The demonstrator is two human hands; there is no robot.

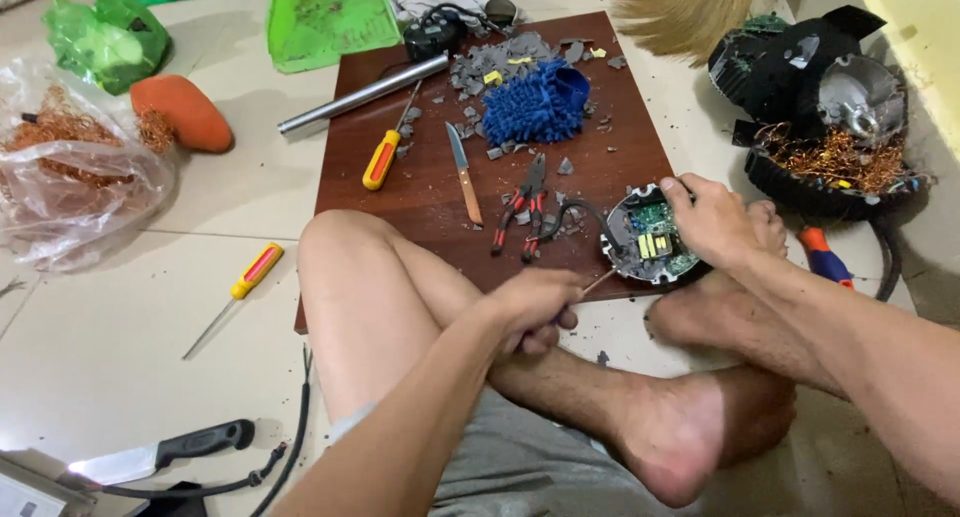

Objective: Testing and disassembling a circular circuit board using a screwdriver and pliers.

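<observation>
- The left hand (pixel 535 307) closed around a thin tool (pixel 599 283), its handle hidden; the shaft pointed up-right.
- The right hand (pixel 712 220) gripped the round circuit housing (pixel 648 240), partly covering it.

Seated on the floor, legs crossed beside a dark red board (pixel 420 192). Right hand (pixel 712 220) gripping the far edge of a round circuit module (pixel 652 239) at the board's near right corner. Left hand (pixel 532 305) closed around a thin tool (pixel 598 283), tip touching the module's near left rim. Left of the module: red-handled pliers (pixel 522 209), a small knife (pixel 463 172), an orange-yellow screwdriver (pixel 385 155). Farther off: a blue mop head (pixel 535 105) among grey shards.
</observation>
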